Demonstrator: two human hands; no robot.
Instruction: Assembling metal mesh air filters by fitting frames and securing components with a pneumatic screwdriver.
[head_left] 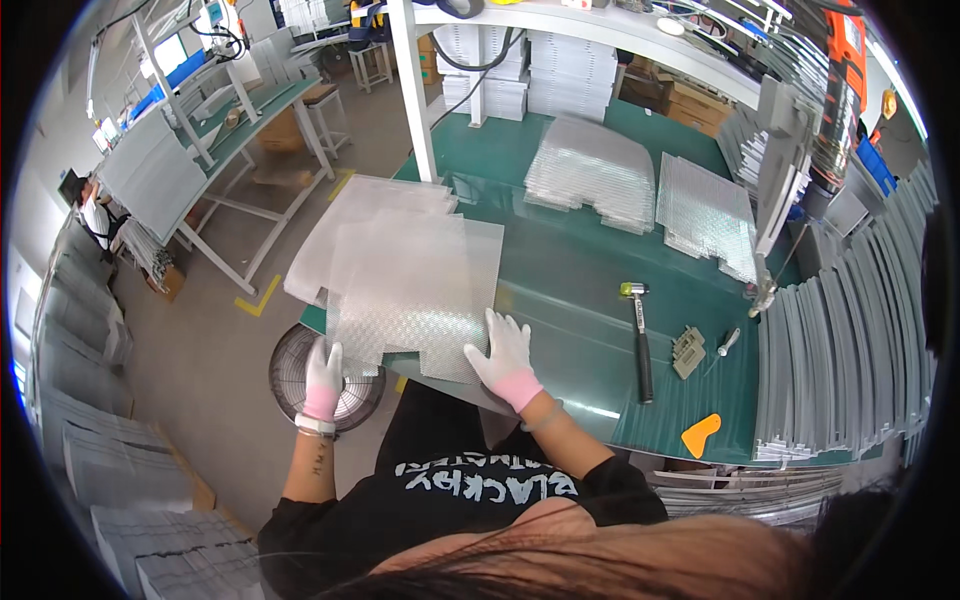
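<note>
— Saw what of surface and room in the head view?
— Saw a green bench, with a hammer and an orange scraper toward the near right corner, grey panels ranked along the right edge. Past the left edge, spotted a round fan and a second bench.
— Found the translucent sheet where?
— Overhanging the near left corner, partly over similar sheets.
— Made out the grip?
— Saw the gloved right hand spread, thumb out, touching the sheet's right edge. Placed the gloved left hand at its near left corner; could not tell whether pinching.
</note>
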